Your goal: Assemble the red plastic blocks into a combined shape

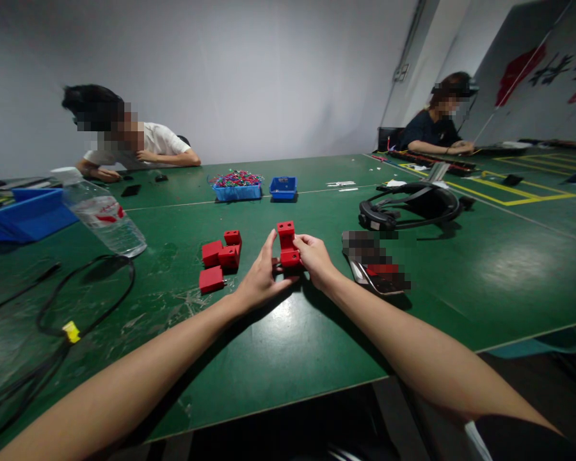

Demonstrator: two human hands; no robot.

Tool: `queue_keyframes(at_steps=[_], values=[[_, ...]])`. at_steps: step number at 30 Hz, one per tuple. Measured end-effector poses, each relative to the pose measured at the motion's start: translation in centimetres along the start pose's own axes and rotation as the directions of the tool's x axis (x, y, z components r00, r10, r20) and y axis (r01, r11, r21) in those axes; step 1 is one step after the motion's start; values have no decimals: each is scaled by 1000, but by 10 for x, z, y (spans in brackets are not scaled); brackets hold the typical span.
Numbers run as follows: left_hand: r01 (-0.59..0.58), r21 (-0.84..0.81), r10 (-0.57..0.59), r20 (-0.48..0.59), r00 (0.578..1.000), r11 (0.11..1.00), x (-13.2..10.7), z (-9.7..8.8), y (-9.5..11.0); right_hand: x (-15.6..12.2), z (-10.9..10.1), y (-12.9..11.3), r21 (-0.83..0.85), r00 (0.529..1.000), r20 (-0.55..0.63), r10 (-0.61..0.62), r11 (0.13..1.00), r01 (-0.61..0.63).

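Observation:
A red C-shaped block (287, 241) with small holes in its two end faces is held above the green table, upright in front of me. My right hand (317, 259) pinches its right side between thumb and fingers. On the block's left, my left hand (262, 275) has its fingers raised and apart, with the thumb stretched below the block. Whether the left fingertips touch it cannot be made out. Left of my hands, several red blocks (229, 257) sit close together, and one red block (212, 280) with small metal pins lies nearer to me.
A tilted water bottle (106, 214) and black cable (45, 320) are at left. Farther back are a blue bin of colourful small parts (237, 192) and a small blue bin (283, 187). A phone (375, 266) and black headset (410, 205) lie right. Two people sit across.

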State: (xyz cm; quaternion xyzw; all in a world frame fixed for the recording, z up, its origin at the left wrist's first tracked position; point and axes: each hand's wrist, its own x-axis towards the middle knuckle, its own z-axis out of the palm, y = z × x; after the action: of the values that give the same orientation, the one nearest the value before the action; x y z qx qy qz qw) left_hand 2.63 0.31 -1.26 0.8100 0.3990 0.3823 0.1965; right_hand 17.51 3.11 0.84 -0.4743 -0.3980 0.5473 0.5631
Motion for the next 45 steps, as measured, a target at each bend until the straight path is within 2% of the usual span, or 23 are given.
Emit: queue_keyframes(at_steps=[3,9,14,18,21,26,30,33,41,45], values=[[35,19,-34,-24,999,999,2,0,-3,0,0,2,-51,999,37,-14,999,16],[146,-218,-150,-4,989,965,6,1,-4,-1,-1,1,-143,992,115,-45,988,61],[177,-257,-194,-41,980,950,6,1,-1,-1,1,0,-160,984,179,-3,987,32],[215,-240,-237,-66,969,947,6,2,0,2,0,3,-243,961,256,-101,956,165],[220,-196,-242,-97,965,956,5,2,2,3,-4,3,-456,938,325,-121,849,268],[244,-169,-269,-150,951,955,4,3,5,1,-11,-6,-763,945,323,-52,577,292],[270,-166,-294,-149,944,949,4,3,7,-3,-13,-17,-899,946,322,-30,304,315],[272,-118,-289,-170,942,955,3,3,7,-4,-14,-22,-933,945,327,7,163,322],[217,13,-210,-199,957,976,2,4,4,-2,-19,-22,-965,962,261,-81,11,262],[180,-8,-178,-184,967,984,1,6,-2,-1,-20,-21,-952,950,307,-59,8,308]])
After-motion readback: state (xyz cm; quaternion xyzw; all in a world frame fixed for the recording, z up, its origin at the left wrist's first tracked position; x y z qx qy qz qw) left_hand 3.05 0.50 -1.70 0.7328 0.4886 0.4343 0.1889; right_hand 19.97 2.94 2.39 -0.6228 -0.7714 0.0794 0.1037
